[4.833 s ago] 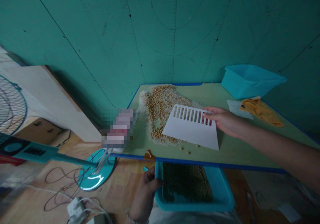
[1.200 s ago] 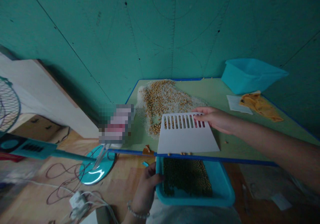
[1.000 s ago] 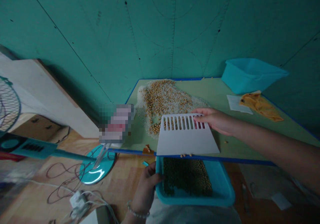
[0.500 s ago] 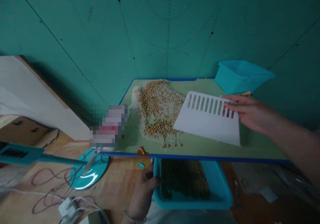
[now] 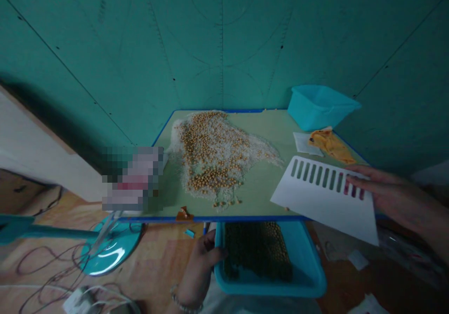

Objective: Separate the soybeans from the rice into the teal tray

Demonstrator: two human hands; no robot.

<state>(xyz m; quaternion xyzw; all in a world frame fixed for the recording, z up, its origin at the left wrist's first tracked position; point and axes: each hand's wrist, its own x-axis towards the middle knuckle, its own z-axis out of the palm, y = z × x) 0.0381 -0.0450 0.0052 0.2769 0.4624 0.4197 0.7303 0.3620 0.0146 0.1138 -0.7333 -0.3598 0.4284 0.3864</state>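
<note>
White, flat and flaring wide at the bottom, that slotted panel [image 5: 317,204] is pinched in the right hand [image 5: 384,191] at three o'clock, thumb on the face, fingers showing through the end slots! Whether it touches the table [image 5: 259,197], I can't tell. Down at half past six, the left hand [image 5: 203,258] clamps the rim of a glossy teal plastic tray [image 5: 307,262], which sits at its three o'clock, holding rounded bits, mostly dark, tan toward one o'clock. And the beans [image 5: 212,176], round and tan, sprawl through fine whitish grains [image 5: 228,148]: twelve o'clock from the left hand, nine from the right! Crumpled orange cloth [image 5: 333,145] lies at two o'clock, below a smooth teal bin [image 5: 319,108].
</note>
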